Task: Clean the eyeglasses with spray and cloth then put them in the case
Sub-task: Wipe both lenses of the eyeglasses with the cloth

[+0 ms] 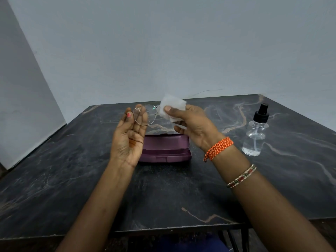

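Observation:
Thin metal-framed eyeglasses [145, 114] are held up above the table, lenses facing me. My left hand [130, 135] grips them at the left lens rim, between thumb and fingers. My right hand [190, 124] pinches a white cloth [171, 106] around the right lens, which the cloth hides. Below the hands a purple glasses case [167, 148] lies on the table with its lid shut. A clear spray bottle [255, 135] with a black pump top stands upright to the right of the case.
The dark marbled table [163, 188] has its front edge near me and a pale wall behind its far edge. A white panel [23, 97] leans against the left side. An orange thread band and bangles sit on my right wrist.

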